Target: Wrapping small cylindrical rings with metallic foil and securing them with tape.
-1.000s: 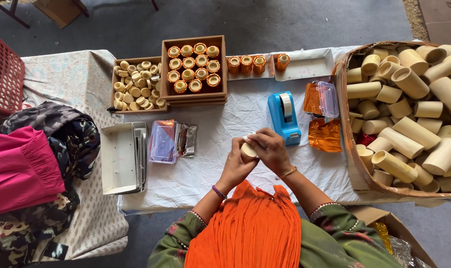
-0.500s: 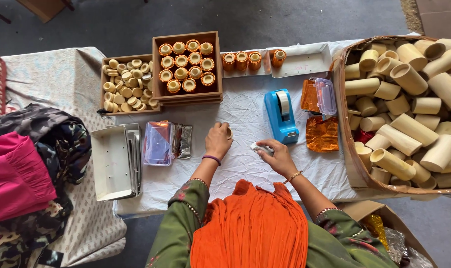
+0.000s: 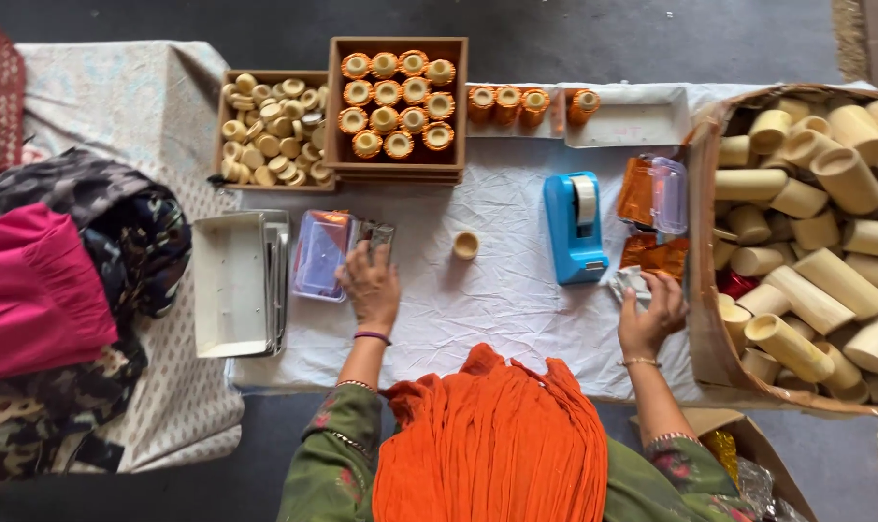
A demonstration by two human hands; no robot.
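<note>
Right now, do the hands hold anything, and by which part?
The left hand rests its fingers on the clear box and small packets; no clear grip. The right hand pinches crumpled white paper at its edge.

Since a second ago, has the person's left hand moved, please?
Yes. The left hand has left the middle of the table and gone left, away from the blue tape dispenser, to the clear plastic box.

A clear plastic box [image 3: 321,254] with shiny orange sheets inside lies flat on the white cloth, a small dark packet [image 3: 374,235] right beside it, and far to the right lies a crumpled bit of silvery wrap [image 3: 631,284].
</note>
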